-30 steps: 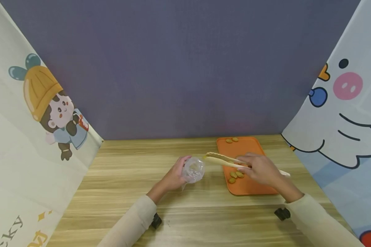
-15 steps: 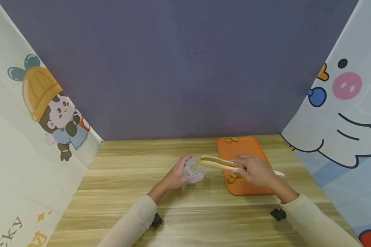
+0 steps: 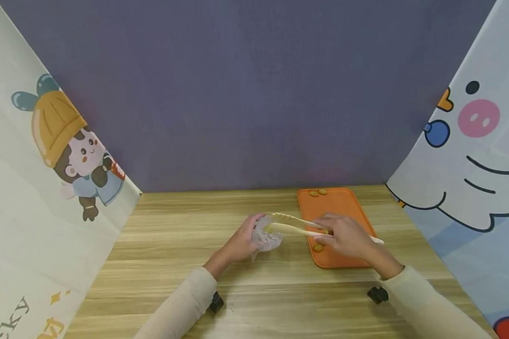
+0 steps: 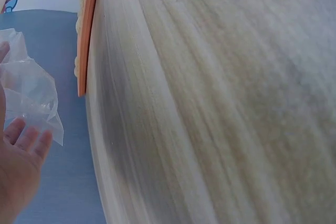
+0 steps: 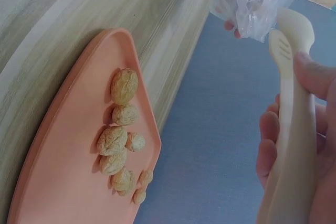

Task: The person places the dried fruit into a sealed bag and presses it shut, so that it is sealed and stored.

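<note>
A clear plastic bag (image 3: 266, 240) is held by my left hand (image 3: 241, 241), its mouth spread toward the right. In the left wrist view, several fingers lie along the outside of the bag (image 4: 31, 90). My right hand (image 3: 349, 236) grips cream tongs (image 5: 294, 124) with thumb and fingers around the arms. The tongs' parted tips reach into the bag's mouth; whether anything lies inside the bag is unclear. Below the right hand, wrinkled yellow-brown dried fruits (image 5: 112, 140) lie on an orange tray (image 5: 63, 156). The hand and tongs partly hide them in the head view.
The orange tray rests on the right of a wood-grain table (image 3: 174, 226). Two more dried fruits (image 3: 318, 192) sit at its far edge. A dark grey panel (image 3: 254, 94) stands behind the table, with cartoon-printed panels on both sides.
The tongs have moved left, from beside the bag to inside its mouth, and their tips have spread apart. A yellowish piece at the tips earlier is no longer clearly seen. The left hand barely moved.
</note>
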Demonstrator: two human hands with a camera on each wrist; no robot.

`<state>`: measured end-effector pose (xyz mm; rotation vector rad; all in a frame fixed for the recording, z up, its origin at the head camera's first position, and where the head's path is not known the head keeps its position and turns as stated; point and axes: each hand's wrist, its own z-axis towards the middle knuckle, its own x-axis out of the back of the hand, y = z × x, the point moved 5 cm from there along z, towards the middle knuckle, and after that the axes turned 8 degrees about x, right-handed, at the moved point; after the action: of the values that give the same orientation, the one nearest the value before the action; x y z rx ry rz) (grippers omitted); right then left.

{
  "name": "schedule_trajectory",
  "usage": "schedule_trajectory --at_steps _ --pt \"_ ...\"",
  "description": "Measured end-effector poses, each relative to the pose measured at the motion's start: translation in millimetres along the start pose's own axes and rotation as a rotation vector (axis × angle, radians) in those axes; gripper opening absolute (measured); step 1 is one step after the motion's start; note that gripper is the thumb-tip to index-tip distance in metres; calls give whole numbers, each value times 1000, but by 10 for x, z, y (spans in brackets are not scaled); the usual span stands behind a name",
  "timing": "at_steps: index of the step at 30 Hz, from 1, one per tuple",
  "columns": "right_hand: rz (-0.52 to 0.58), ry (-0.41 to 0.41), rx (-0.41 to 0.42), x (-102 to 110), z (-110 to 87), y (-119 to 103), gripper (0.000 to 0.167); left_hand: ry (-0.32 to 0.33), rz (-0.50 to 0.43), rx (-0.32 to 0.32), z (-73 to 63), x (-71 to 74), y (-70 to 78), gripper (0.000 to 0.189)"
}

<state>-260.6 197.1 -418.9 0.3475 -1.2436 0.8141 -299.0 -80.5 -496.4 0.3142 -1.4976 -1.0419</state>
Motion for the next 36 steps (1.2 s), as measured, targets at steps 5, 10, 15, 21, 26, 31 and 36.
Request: schedule_trajectory --at_steps 5,10,15,21,26,31,36 --pt "67 2 -57 1 5 33 52 18 21 2 5 3 -1 85" --pt "74 12 -83 36 -13 77 53 22 9 18 5 -1 -31 86" --pt "82 7 -102 49 -41 114 54 20 16 10 -1 -1 -39 87" --pt "80 -12 -124 65 -70 193 58 14 12 -7 -13 -5 -32 86" --pt "72 -27 -151 86 -113 304 56 24 8 -16 -21 3 -33 85" --pt "46 -29 -174 110 -173 421 55 22 4 -8 -27 13 -40 86" --pt "18 -31 -197 128 -242 514 54 14 -11 26 -29 16 -66 87"
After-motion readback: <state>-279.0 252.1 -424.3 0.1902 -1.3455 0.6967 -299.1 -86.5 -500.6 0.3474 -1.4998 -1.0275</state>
